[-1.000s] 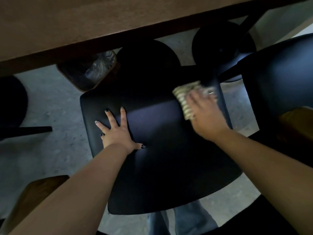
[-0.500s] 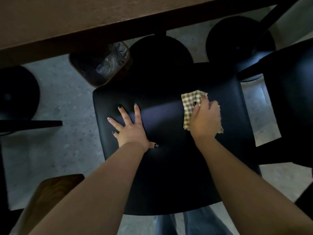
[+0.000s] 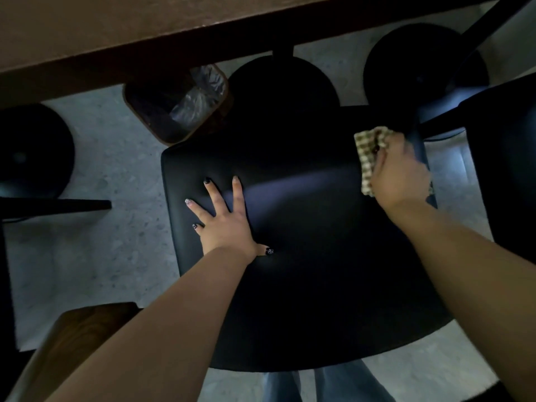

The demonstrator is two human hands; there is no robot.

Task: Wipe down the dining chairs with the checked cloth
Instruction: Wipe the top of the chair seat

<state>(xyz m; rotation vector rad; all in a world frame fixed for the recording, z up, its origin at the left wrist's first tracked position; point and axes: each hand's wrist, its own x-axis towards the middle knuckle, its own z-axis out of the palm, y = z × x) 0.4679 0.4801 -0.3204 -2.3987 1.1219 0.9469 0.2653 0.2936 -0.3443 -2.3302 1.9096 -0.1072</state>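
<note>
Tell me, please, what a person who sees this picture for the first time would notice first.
The eye goes first to the checked cloth, the one light patterned thing, which the right hand presses on the far right corner of the black chair seat. Next comes the left hand, spread flat with dark painted nails on the seat's left part. Beyond the seat, a lined waste bin stands on the floor under the brown table edge.

No text, label, brand, number or sign can be read anywhere in the frame.
</note>
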